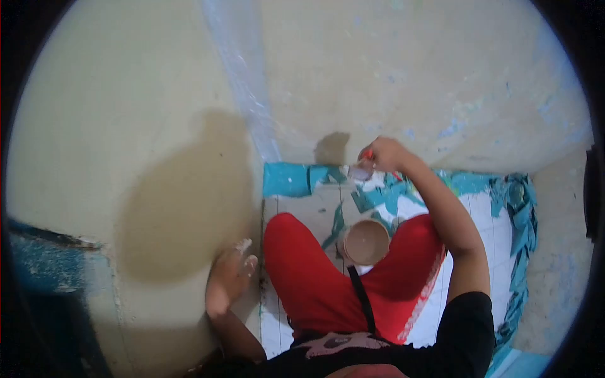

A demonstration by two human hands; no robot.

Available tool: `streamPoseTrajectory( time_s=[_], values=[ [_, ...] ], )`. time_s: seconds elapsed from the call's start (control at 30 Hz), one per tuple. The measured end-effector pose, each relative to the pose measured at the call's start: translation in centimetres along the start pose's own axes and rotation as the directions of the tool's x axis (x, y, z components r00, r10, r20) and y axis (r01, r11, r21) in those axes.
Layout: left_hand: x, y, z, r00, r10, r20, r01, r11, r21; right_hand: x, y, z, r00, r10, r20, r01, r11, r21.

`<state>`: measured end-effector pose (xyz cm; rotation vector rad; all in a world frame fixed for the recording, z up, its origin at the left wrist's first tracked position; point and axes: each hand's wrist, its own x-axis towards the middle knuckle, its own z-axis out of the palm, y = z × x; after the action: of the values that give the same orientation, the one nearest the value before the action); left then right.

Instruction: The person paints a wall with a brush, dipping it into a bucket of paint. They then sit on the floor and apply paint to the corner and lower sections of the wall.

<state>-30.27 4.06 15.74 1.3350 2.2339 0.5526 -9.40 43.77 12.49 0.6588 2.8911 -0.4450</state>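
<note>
My right hand [386, 154] is closed around a red-handled paintbrush [360, 171], its pale, coated head pointing down near the foot of the back wall. Below it, between my knees, stands a round tub [367, 242] of beige paint. My left hand [232, 277] is beside my left knee, close against the left wall [170, 189], fingers extended and holding nothing. Whitish smears show on its fingertips.
Torn teal sheeting [287, 179] lies along the base of the back wall [378, 75] and bunches up at right [522, 220]. Pale tiles [495, 252] show on the floor. A shiny strip [242, 75] runs up the wall corner. Dark blue peeling woodwork [47, 264] is at far left.
</note>
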Motion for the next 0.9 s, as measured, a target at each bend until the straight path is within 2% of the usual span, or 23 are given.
streamPoseTrajectory(
  time_s=[0.03,0.1,0.13,0.2,0.3,0.33,0.37,0.4,0.47,0.53,0.57,0.6,0.63,0.67,0.7,0.77,0.8,0.87,0.9],
  values=[
    [-0.3,0.5,0.0,0.999,-0.008,0.036,0.008,1.000,-0.001,-1.8,0.1,-0.2,1.000,0.017,0.025,-0.017,1.000,0.021],
    [-0.2,0.4,-0.1,0.998,0.000,-0.058,-0.004,0.998,-0.068,-4.3,0.2,-1.6,0.984,0.178,-0.028,-0.175,0.981,0.087],
    [-0.2,0.1,0.0,0.997,-0.018,-0.070,0.010,0.993,-0.114,-5.2,0.8,-1.2,0.982,0.187,-0.021,-0.185,0.979,0.086],
    [-0.1,-0.7,0.1,0.998,-0.056,-0.020,0.053,0.987,-0.151,-7.1,1.9,-0.1,0.975,0.209,-0.082,-0.179,0.944,0.276],
    [0.3,-0.6,0.2,0.993,-0.118,0.028,0.122,0.962,-0.246,-8.6,3.0,1.8,0.982,0.180,-0.062,-0.146,0.921,0.361],
    [0.5,-1.2,0.5,0.990,-0.142,0.015,0.136,0.909,-0.393,-9.1,3.2,2.4,0.984,0.167,-0.067,-0.132,0.922,0.365],
    [0.7,-1.8,1.0,0.986,-0.167,0.006,0.145,0.837,-0.528,-9.4,3.4,3.0,0.984,0.166,-0.060,-0.132,0.917,0.377],
    [1.1,-3.1,2.4,0.985,-0.169,-0.023,0.095,0.658,-0.747,-9.8,3.4,3.5,0.986,0.163,-0.045,-0.133,0.911,0.390],
    [3.8,-0.8,4.4,0.987,-0.074,-0.146,-0.111,0.350,-0.930,-10.4,3.6,4.7,0.990,0.140,-0.031,-0.115,0.905,0.410],
    [6.6,2.3,7.3,0.985,0.101,-0.142,-0.143,0.007,-0.990,-10.2,3.8,6.8,0.998,0.052,0.032,-0.061,0.880,0.471],
    [8.1,2.5,9.7,0.969,0.212,-0.127,-0.098,-0.141,-0.985,-10.0,3.8,8.0,1.000,0.013,0.026,-0.024,0.881,0.473],
    [9.7,2.8,11.6,0.936,0.326,-0.130,-0.037,-0.277,-0.960,-9.7,3.7,9.3,0.996,-0.024,0.086,-0.019,0.882,0.471],
    [11.0,4.6,12.4,0.942,0.322,-0.090,0.026,-0.338,-0.941,-9.5,3.8,10.5,0.988,-0.055,0.147,-0.021,0.883,0.469],
    [12.1,6.1,13.1,0.945,0.325,-0.046,0.093,-0.399,-0.912,-9.2,3.7,11.5,0.987,-0.079,0.141,0.003,0.881,0.472],
    [13.2,6.6,14.1,0.948,0.314,-0.053,0.079,-0.393,-0.916,-9.0,3.4,12.4,0.977,-0.101,0.190,0.008,0.900,0.436],
    [15.4,6.2,17.0,0.970,0.238,-0.048,0.099,-0.566,-0.818,-9.0,3.8,15.2,0.964,-0.127,0.235,0.024,0.917,0.398],
    [16.0,5.9,18.2,0.971,0.233,-0.053,0.090,-0.561,-0.823,-8.8,4.2,17.4,0.966,-0.128,0.223,0.035,0.926,0.376],
    [17.1,4.5,20.7,0.997,0.080,0.002,0.052,-0.637,-0.769,-9.0,4.4,19.1,0.969,-0.135,0.207,0.052,0.931,0.362],
    [17.6,3.5,21.7,0.997,0.073,0.006,0.051,-0.632,-0.773,-9.1,4.2,19.4,0.959,-0.092,0.269,0.001,0.947,0.320]
  ],
)
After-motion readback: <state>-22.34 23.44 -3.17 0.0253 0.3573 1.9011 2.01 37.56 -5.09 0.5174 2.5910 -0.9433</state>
